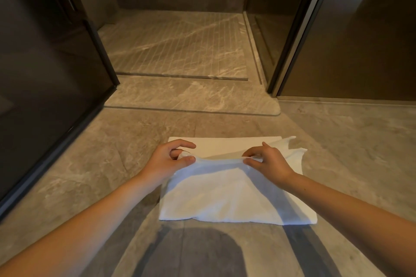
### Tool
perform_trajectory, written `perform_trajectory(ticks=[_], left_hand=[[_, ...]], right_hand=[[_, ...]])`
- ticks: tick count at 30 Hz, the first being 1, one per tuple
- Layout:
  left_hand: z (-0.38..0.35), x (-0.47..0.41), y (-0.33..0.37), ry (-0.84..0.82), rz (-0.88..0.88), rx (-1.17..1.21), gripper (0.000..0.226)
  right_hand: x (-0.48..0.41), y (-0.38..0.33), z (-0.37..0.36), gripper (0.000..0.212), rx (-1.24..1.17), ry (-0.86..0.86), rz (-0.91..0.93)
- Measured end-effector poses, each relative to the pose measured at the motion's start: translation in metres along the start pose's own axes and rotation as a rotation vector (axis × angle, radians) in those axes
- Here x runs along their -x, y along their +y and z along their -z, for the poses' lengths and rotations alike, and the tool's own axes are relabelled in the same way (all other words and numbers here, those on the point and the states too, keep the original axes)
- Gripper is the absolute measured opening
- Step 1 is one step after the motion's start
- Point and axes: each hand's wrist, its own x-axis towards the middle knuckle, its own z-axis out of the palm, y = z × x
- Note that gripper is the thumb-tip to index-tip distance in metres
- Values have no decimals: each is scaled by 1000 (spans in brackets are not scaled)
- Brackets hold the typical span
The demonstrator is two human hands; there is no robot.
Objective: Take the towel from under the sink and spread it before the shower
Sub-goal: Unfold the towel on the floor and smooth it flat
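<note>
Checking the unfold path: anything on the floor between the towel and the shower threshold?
Nothing visible. The left hand and right hand each pinch the raised fold of the towel, which lies partly folded on the floor. The tile from its far edge to the shower threshold shows no object.

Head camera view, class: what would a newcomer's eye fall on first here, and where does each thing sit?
The white towel stands out, lying still partly folded on the grey marble floor low in the centre. The left hand and right hand each pinch its raised top layer. Beyond lies the shower's grooved floor between dark glass panels.
</note>
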Motion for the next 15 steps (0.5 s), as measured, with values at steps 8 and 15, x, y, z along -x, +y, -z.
perform_trajectory(ticks=[8,15], left_hand=[[7,9,7,-41,-105,-206,23],[-12,8,17,-141,-452,-916,27]], right_hand=[[13,-5,2,11,-223,23,-67],[30,-11,-5,10,-288,76,-68]])
